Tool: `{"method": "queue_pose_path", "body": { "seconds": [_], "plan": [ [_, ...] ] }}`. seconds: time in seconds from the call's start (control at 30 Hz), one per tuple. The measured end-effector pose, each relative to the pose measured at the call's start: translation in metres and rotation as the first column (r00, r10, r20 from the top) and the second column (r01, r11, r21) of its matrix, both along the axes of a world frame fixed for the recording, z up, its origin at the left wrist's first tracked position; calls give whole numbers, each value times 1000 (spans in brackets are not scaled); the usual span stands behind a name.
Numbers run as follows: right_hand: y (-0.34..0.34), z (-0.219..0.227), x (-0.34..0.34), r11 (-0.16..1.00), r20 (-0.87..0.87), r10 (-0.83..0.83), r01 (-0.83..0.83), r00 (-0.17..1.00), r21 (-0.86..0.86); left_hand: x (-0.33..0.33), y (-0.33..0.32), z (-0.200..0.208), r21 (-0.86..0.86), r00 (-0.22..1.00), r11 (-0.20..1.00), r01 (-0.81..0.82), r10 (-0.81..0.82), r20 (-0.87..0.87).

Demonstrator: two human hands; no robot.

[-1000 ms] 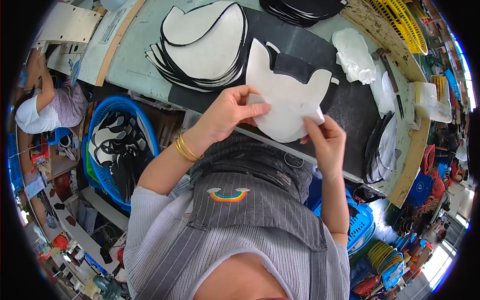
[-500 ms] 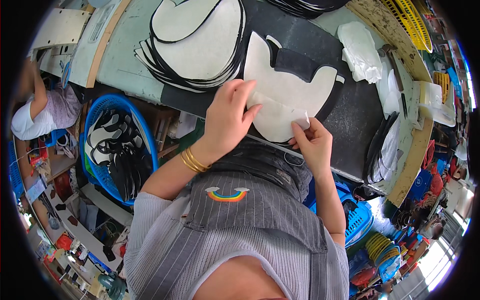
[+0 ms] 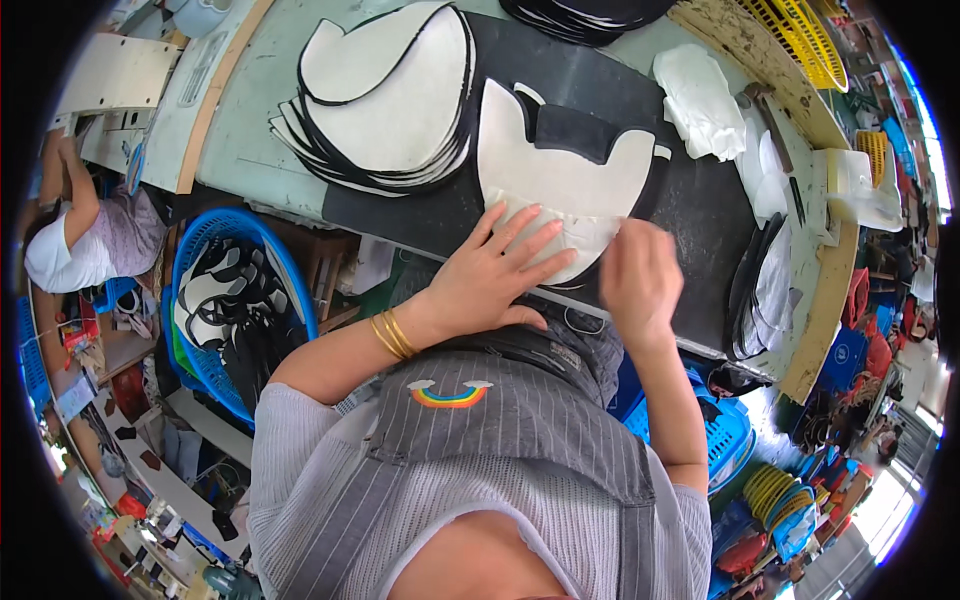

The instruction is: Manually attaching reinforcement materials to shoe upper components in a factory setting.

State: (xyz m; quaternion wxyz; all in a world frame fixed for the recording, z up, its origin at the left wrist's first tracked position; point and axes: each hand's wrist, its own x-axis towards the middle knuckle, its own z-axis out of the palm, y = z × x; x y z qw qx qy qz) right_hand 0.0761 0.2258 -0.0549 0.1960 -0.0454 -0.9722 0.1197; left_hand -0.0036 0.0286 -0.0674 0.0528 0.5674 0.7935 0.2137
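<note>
A white, cut-out sheet piece with a black backing [image 3: 560,180] lies in front of me on the dark work mat, its notched end pointing away. Across its near, rounded part sits a thin white patch [image 3: 590,236]. My left hand [image 3: 505,262] is spread flat over the patch and the piece's near left side, fingers apart. At the patch's right edge is my right hand [image 3: 642,278], smeared by motion, so its fingers cannot be made out. A black panel [image 3: 577,133] shows inside the notch.
To the left is a stack of white, black-edged pieces [image 3: 400,110]. Crumpled white sheeting [image 3: 700,100] and a hammer [image 3: 770,125] lie at the right, near more black pieces [image 3: 752,290]. A blue basket of cut pieces [image 3: 312,320] stands left of the table [image 3: 250,130].
My left hand has come down from a raised, curled pose to lie flat on the patch. The patch's lifted right corner is no longer visible. My right hand has shifted slightly right.
</note>
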Motion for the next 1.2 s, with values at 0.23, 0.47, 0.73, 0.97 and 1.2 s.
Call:
{"method": "queue_pose_path", "body": {
  "seconds": [0.23, 0.47, 0.73, 0.97, 1.2],
  "plan": [
    [-24, -4, 11, 907, 313, 420, -401, 852, -124, -29, -26, 5, -2, 995, 1000, -7, 7, -96],
    [-25, -3, 12, 895, 343, 433, -442, 834, -56, -37, -21, 4, 85, 990, 988, -129, 133, -40],
    [-26, -4, 18, 902, 309, 421, -430, 853, -42, -55, -2, 18, 64, 936, 952, -299, 279, 215],
    [-21, -8, 17, 897, 253, 439, -435, 862, -75, -50, 7, 26, 123, 936, 929, -350, 345, 66],
    [9, 13, 15, 740, 18, 551, -479, 834, -472, -28, 43, 16, 32, 999, 999, 35, -36, 33]
  ]
}}
